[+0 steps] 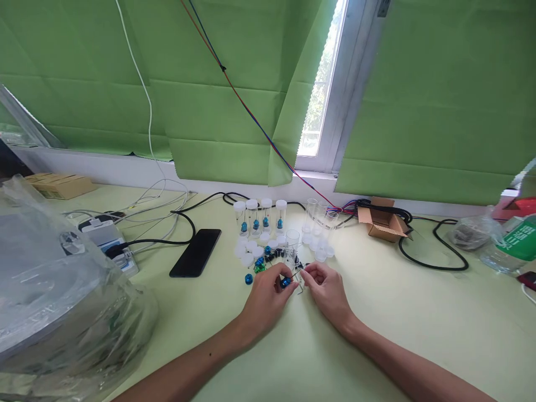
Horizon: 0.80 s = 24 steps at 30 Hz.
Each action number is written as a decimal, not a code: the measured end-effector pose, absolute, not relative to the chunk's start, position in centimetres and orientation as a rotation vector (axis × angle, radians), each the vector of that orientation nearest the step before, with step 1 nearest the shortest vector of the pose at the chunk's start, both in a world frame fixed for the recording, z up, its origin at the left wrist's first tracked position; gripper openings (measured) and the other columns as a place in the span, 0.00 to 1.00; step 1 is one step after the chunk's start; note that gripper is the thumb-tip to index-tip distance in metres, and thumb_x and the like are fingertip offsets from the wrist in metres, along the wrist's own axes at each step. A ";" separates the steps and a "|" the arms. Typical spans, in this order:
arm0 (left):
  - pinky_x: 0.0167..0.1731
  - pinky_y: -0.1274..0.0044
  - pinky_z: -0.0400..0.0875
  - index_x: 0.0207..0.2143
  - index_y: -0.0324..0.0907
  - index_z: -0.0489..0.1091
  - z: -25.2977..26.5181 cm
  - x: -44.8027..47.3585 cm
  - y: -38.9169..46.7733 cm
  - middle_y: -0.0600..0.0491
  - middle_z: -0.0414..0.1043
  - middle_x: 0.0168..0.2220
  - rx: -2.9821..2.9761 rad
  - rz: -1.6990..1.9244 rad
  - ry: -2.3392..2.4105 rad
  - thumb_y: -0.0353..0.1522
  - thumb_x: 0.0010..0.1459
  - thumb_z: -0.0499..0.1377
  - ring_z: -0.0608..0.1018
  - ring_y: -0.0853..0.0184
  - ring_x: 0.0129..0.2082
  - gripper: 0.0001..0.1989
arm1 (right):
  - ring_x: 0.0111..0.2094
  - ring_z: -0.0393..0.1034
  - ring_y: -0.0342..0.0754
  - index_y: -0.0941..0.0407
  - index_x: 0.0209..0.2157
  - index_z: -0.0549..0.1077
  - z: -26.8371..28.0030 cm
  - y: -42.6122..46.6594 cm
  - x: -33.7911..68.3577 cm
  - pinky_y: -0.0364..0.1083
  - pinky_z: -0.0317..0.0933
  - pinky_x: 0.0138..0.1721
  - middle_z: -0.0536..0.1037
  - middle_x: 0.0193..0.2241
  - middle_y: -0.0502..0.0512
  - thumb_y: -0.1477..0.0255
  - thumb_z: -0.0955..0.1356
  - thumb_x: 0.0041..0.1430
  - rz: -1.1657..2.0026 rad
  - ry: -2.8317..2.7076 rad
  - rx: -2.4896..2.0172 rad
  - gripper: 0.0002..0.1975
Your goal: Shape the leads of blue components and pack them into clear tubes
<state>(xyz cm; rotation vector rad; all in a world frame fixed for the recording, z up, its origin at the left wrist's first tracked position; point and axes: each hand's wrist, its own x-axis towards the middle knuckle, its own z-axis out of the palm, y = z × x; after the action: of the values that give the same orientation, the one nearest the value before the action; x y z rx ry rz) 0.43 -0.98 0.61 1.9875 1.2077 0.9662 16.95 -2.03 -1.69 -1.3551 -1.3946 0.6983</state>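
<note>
My left hand (pixel 270 293) pinches a small blue metal part (pixel 286 282) between thumb and fingers. Close by on the right, my right hand (pixel 325 286) has its fingertips together at a thin dark rod (pixel 296 273) that reaches toward the blue part. A small bent hex key (pixel 300 290) shows between the hands. Just beyond them stands an open clear tube (pixel 292 241). Loose blue parts (pixel 248 279), green pieces (pixel 260 268) and small black pieces lie beyond my left hand. White round caps (pixel 247 259) are spread behind these.
Several capped clear tubes (pixel 267 215) with blue parts inside stand at the back. Open tubes (pixel 320 215) stand right of them. A phone (pixel 196 253), power strip (pixel 111 245), plastic-wrapped object (pixel 62 301), small cardboard box (pixel 382 223), black cable (pixel 439 269) and bottle (pixel 513 245) surround the work.
</note>
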 end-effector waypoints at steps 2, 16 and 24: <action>0.25 0.79 0.61 0.30 0.43 0.68 0.7 0.4 -1.0 0.58 0.70 0.25 1.993 0.948 1.211 0.36 0.56 0.60 0.67 0.71 0.23 0.06 | 0.24 0.67 0.47 0.57 0.28 0.73 -1.6 -2.1 17.0 0.44 0.59 0.26 0.74 0.20 0.52 0.62 0.68 0.60 0.698 -1.388 -1.330 0.13; 0.26 0.78 0.59 0.31 0.43 0.65 0.4 0.3 -0.7 0.57 0.70 0.28 2.053 0.864 1.224 0.33 0.54 0.60 0.65 0.70 0.24 0.06 | 0.17 0.58 0.38 0.57 0.33 0.70 -1.8 -3.0 16.7 0.40 0.56 0.20 0.70 0.24 0.49 0.61 0.61 0.67 0.799 -1.405 -1.050 0.15; 0.26 0.77 0.61 0.31 0.43 0.66 -0.1 0.3 -0.6 0.56 0.70 0.29 2.043 0.852 1.165 0.33 0.54 0.60 0.66 0.70 0.24 0.05 | 0.18 0.59 0.40 0.57 0.29 0.71 -1.6 -3.0 16.7 0.41 0.56 0.19 0.70 0.22 0.49 0.61 0.62 0.65 0.752 -1.420 -1.117 0.16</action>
<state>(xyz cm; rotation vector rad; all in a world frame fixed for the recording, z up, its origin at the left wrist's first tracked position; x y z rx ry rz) 0.33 -0.64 -0.07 2.0435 1.1655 0.8521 16.68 -3.01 -1.60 -1.1174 -1.4197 0.7518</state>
